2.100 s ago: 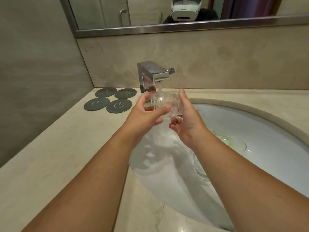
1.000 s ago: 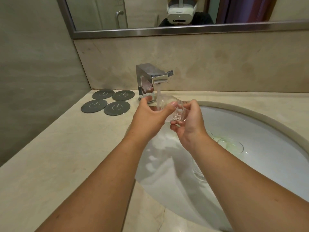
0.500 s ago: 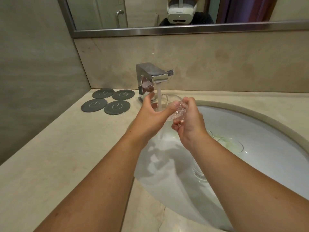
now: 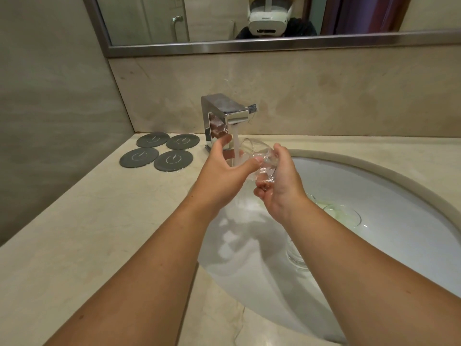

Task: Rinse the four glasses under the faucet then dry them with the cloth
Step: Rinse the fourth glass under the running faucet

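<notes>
A clear glass is tilted on its side under the chrome faucet, and water runs from the spout into its mouth. My right hand grips the glass round its base. My left hand holds the rim side, thumb across the front and fingers behind. Two more glasses lie in the white sink basin: one to the right of my right wrist, another partly hidden under my right forearm. No cloth is in view.
Several dark round coasters lie on the beige counter left of the faucet. A stone wall rises on the left, and a mirror with a metal frame hangs above the backsplash.
The glass has turned between my hands under the stream and now tips its mouth toward the water. My hands stay in about the same place.
</notes>
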`<move>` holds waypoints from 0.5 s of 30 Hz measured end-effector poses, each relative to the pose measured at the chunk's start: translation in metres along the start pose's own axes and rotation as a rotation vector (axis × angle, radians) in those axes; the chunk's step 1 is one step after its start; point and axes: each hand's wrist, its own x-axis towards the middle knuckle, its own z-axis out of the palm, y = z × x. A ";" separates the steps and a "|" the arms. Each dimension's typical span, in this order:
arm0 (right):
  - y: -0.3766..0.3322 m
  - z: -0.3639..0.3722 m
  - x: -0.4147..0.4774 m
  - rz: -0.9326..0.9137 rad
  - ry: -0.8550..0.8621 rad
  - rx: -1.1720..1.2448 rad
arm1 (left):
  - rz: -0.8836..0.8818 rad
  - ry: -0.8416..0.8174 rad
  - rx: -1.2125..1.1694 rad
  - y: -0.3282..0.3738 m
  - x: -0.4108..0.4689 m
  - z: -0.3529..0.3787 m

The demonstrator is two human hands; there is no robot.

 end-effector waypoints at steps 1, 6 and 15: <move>0.000 0.000 0.000 -0.007 0.004 0.016 | -0.010 -0.024 -0.012 0.001 -0.001 0.000; 0.001 -0.001 0.006 -0.046 0.025 0.017 | -0.055 -0.069 0.059 -0.003 0.000 0.002; 0.004 0.001 0.008 -0.090 -0.023 -0.045 | -0.024 0.012 0.066 0.002 -0.002 0.000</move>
